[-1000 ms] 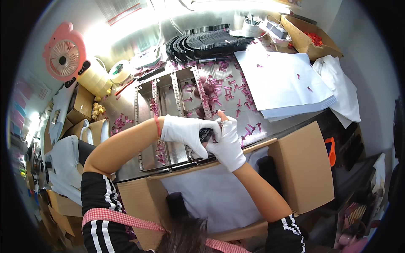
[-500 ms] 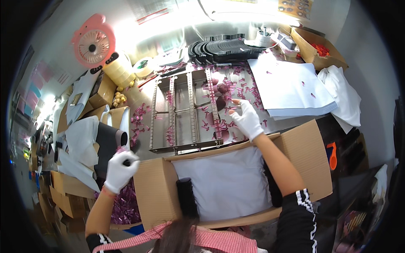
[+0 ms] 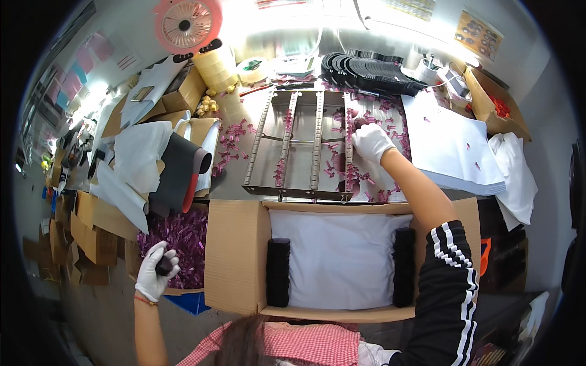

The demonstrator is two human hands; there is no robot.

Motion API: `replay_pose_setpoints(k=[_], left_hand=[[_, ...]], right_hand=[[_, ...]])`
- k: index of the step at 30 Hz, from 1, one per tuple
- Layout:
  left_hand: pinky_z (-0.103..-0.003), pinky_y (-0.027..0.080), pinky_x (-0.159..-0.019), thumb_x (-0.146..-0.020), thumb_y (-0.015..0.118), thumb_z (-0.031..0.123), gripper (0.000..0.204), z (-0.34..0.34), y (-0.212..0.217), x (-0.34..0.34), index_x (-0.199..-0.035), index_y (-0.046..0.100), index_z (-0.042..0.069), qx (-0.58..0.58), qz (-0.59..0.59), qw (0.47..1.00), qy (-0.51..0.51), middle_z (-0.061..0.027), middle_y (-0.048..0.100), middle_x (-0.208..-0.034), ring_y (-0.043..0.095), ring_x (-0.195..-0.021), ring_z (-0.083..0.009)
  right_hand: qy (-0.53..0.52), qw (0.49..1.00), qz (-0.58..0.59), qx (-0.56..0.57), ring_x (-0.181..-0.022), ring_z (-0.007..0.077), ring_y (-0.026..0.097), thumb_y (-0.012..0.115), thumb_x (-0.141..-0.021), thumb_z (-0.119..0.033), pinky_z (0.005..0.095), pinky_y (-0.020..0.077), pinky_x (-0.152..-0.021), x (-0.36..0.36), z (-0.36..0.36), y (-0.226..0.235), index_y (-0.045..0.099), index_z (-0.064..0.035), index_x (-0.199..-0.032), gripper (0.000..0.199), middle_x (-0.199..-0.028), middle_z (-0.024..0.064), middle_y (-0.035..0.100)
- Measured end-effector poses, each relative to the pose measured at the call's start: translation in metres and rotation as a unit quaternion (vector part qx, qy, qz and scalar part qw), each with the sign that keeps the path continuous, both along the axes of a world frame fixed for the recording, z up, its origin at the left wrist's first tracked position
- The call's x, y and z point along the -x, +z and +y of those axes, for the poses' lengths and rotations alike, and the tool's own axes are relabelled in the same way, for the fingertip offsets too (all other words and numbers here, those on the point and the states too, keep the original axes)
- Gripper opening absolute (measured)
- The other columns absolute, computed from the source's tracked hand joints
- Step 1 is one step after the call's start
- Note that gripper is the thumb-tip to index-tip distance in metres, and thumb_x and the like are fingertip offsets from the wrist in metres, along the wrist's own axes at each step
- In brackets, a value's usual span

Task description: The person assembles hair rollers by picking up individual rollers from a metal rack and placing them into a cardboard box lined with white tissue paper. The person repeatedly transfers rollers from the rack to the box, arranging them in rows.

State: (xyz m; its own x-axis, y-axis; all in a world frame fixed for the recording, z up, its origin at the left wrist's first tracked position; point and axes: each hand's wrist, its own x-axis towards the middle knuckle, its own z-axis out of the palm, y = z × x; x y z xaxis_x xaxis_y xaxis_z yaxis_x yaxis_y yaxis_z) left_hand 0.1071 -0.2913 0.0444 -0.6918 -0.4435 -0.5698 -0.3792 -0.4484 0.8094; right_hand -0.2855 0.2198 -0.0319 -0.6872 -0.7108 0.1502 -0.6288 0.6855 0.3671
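Observation:
My left hand (image 3: pixel 154 276), in a white glove with bare fingertips, is curled round a small dark rounded piece (image 3: pixel 163 266) beside a box of shiny purple pieces (image 3: pixel 183 244). At the right side of a metal rack, my right hand (image 3: pixel 371 143) reaches over the table, its fingers closed on a dark purple rounded piece (image 3: pixel 360 123). The metal rack (image 3: pixel 303 195) has several long slotted bars, with small purple clip-like parts (image 3: pixel 279 174) along some of them. More loose purple parts (image 3: pixel 234 137) lie on both sides of it.
An open cardboard box (image 3: pixel 237 259) lined with white cloth (image 3: pixel 339 262) stands in front of me. Stacked white sheets (image 3: pixel 455 146), black curved strips (image 3: pixel 360 70) and a box of red pieces (image 3: pixel 479 91) are at the right and back. Tape rolls (image 3: pixel 215 67) and a pink fan (image 3: pixel 186 46) stand back left.
My left hand has moved down and toward me, over the edge of the purple box. My right hand has gone from spread fingers to closed, at a dark piece beside the rack. The view has shifted.

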Motion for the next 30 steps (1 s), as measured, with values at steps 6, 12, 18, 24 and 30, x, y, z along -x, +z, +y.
replay_pose_setpoints(k=[6, 12, 18, 24, 30], left_hand=[[-0.026, 0.060, -0.064, -0.104, 0.051, 0.033, 0.033, 0.092, 0.001, 0.040, -0.131, 0.053, 0.015, -0.299, 0.149, 0.931, -0.150, -0.0122, 0.062, -0.119, 0.065, -0.096, -0.0215], [-0.035, 0.056, -0.083, -0.100, 0.059, 0.021, 0.020, 0.231, -0.019, 0.097, -0.118, 0.054, 0.015, -0.179, 0.209, 0.938, -0.212, -0.0075, 0.061, -0.122, 0.064, -0.105, -0.0210], [-0.032, 0.055, -0.090, -0.080, 0.081, 0.009, 0.056, 0.300, -0.024, 0.132, -0.129, 0.056, 0.008, 0.432, 0.495, 0.724, -0.211, -0.0121, 0.058, -0.122, 0.062, -0.105, -0.0225], [-0.032, 0.057, -0.085, -0.076, 0.085, 0.022, 0.062, 0.288, -0.022, 0.137, -0.129, 0.057, 0.008, 0.361, 0.475, 0.762, -0.253, -0.0135, 0.054, -0.126, 0.061, -0.107, -0.0249], [-0.039, 0.053, -0.085, -0.070, 0.086, 0.028, 0.057, 0.261, -0.012, 0.124, -0.118, 0.065, 0.007, 0.532, 0.503, 0.613, -0.298, -0.0142, 0.057, -0.119, 0.061, -0.103, -0.0315]], right_hand=[[-0.141, 0.987, 0.012, 0.082, -0.082, 0.0267, 0.071, 0.059, -0.086, -0.021, 0.0416, 0.0549, -0.070, -0.013, 0.021, 0.017, 0.071, -0.0130, -0.086, 0.014, -0.081, 0.0099, 0.071], [-0.114, 0.833, -0.380, 0.386, -0.073, 0.0268, 0.069, 0.059, -0.090, -0.025, 0.0363, 0.0541, -0.069, -0.122, 0.003, 0.097, 0.066, -0.0042, -0.103, 0.025, -0.088, 0.0136, 0.071], [-0.178, 0.682, -0.599, 0.379, -0.060, 0.0092, 0.062, 0.056, -0.097, -0.018, 0.0281, 0.0516, -0.060, -0.192, -0.011, 0.147, 0.062, -0.0027, -0.105, 0.018, -0.080, 0.0060, 0.068], [-0.134, 0.810, -0.531, 0.211, -0.059, 0.0130, 0.064, 0.062, -0.093, -0.022, 0.0306, 0.0515, -0.060, -0.202, -0.019, 0.153, 0.067, -0.0037, -0.101, 0.021, -0.072, 0.0078, 0.068], [-0.232, 0.666, -0.665, 0.246, -0.055, 0.0084, 0.060, 0.062, -0.093, -0.021, 0.0250, 0.0477, -0.053, -0.196, -0.040, 0.165, 0.067, -0.0009, -0.091, 0.021, -0.069, 0.0030, 0.067]])
